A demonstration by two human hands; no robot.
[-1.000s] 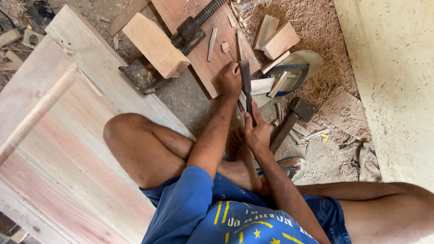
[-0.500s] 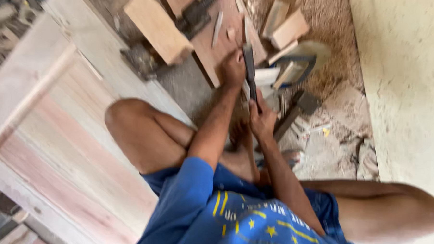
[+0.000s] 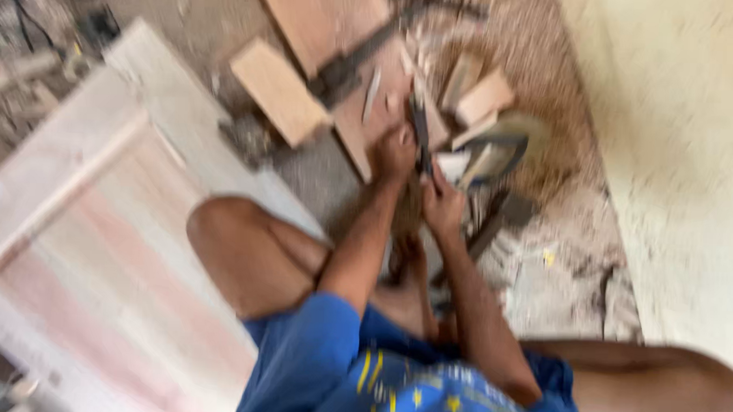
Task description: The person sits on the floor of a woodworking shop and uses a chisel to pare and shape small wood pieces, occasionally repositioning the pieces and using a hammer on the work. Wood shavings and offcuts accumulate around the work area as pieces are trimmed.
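Both my hands clench a dark tool [image 3: 422, 135]: left hand [image 3: 394, 154] at 12 o'clock, right hand [image 3: 444, 205] below; it looks stiff, best held mid-shaft

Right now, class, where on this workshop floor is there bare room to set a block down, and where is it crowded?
Bare grey floor lies between the pale wooden door panel and the long brown plank. Around both hands, left hand and right hand, offcuts and sawdust crowd the ground.
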